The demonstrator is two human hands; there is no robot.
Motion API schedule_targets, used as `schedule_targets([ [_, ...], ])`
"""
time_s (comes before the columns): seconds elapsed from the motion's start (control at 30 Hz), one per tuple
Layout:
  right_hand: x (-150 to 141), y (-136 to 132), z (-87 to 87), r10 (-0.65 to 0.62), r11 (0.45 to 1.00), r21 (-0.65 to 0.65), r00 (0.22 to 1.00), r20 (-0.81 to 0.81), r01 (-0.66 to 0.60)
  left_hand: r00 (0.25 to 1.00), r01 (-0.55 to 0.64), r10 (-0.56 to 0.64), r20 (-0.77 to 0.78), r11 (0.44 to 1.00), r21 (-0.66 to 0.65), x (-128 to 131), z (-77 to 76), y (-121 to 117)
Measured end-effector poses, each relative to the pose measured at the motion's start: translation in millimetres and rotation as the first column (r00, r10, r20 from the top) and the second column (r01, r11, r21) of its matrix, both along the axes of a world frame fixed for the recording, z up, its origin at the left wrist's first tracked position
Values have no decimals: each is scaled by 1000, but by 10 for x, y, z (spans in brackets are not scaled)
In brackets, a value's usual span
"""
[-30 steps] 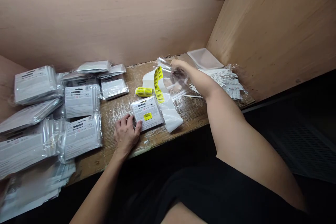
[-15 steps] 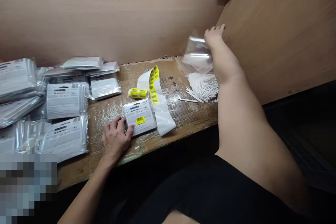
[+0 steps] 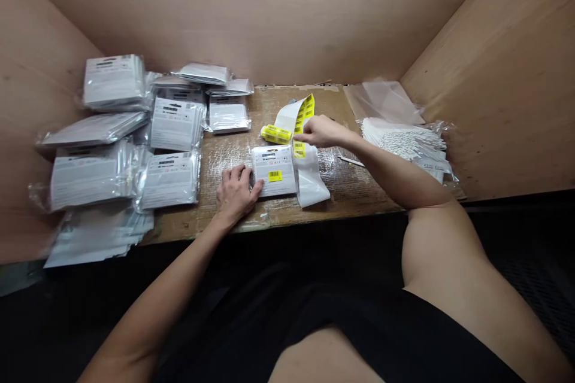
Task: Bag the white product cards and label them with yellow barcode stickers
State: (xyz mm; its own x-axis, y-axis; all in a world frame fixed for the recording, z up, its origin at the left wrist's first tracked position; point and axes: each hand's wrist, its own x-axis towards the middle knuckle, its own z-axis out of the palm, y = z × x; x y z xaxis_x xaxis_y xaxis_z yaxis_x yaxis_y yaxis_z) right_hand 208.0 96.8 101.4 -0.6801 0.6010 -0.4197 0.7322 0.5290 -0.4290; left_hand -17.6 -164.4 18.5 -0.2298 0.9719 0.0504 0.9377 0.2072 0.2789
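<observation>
A flat white pack [image 3: 275,158] lies near the table's front edge, a yellow barcode label on its printed face. My left hand [image 3: 236,191] rests against its left side, fingers apart and thumb touching the edge. Just beyond the pack's right side, my right hand [image 3: 320,130] is closed in a pinch at the strip of yellow barcode labels [image 3: 305,109]. The strip's white backing [image 3: 312,182] curls down past the pack, and its rolled end [image 3: 276,134] lies behind the pack. My right fingertips hide part of the strip.
Several plastic-wrapped packs [image 3: 175,125] are heaped on the left. A pile of thin white sticks [image 3: 402,137] lies at the right, with clear plastic bags [image 3: 386,99] behind it. One loose stick [image 3: 351,160] is under my right forearm. Wooden panels [image 3: 278,18] enclose the table.
My right hand has moved left from the clear plastic bags to the label strip. The bags now lie flat. My left hand stays by the pack, while the view has turned right-to-left, showing more on the left.
</observation>
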Motion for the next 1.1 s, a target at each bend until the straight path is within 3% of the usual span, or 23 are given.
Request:
schedule_targets([
  [0.13, -327, -506, -82, 169, 986, -17, 975, 147, -168, 996, 19, -25, 88, 998, 67, -37, -47, 9],
  [0.23, -410, -685, -147, 168, 983, -86, 982, 83, -161, 963, -57, 28, 267, 993, 101, -111, -80, 16],
  [0.3, -436, -818, -168, 102, 988, -109, 993, -66, -109, 864, -176, 94, 495, 977, 121, -169, -86, 1],
  [0.33, -448, -903, -176, 42, 990, -125, 984, -173, -64, 773, -227, 88, 629, 963, 145, -194, -83, -13],
  [0.4, -486, -1114, -195, -100, 977, -214, 914, -394, 15, 552, -288, -26, 834, 932, 219, -229, -68, -40],
  [0.47, -551, -1357, -226, -212, 950, -309, 803, -557, 37, 397, -317, -150, 906, 904, 288, -236, -48, -51],
  [0.57, -652, -1709, -263, -242, 955, -293, 689, -683, 45, 377, -352, -157, 913, 887, 298, -167, -13, -60],
  [0.7, -432, -1954, -207, -334, 936, -322, 644, -689, 142, 340, -263, -139, 930, 936, 236, 37, 62, -286],
  [0.73, -274, -1918, -186, -369, 928, -304, 629, -684, 213, 357, -194, -154, 921, 952, 235, 72, 88, -388],
  [0.8, 125, -1686, -176, -395, 880, -143, 530, -750, 453, 502, -70, -209, 839, 957, 280, 67, 151, -611],
  [0.9, 717, -1090, -262, -403, 667, 15, 377, -834, 745, 777, -63, -165, 607, 940, 337, -214, 285, -898],
  [0.97, 970, -738, -335, -496, 509, 59, 348, -795, 859, 907, -192, 42, 418, 927, 323, -550, 378, -987],
  [1.0, 1039, -617, -357, -561, 473, 73, 364, -744, 878, 941, -250, 158, 301, 921, 297, -723, 414, -990],
  [1.07, 1076, -495, -353, -687, 491, 134, 477, -548, 861, 956, -293, 286, 67, 943, 156, -996, 450, -930],
  [1.1, 1055, -490, -329, -716, 499, 171, 515, -470, 850, 956, -292, 294, -23, 954, 75, -1073, 450, -882],
])
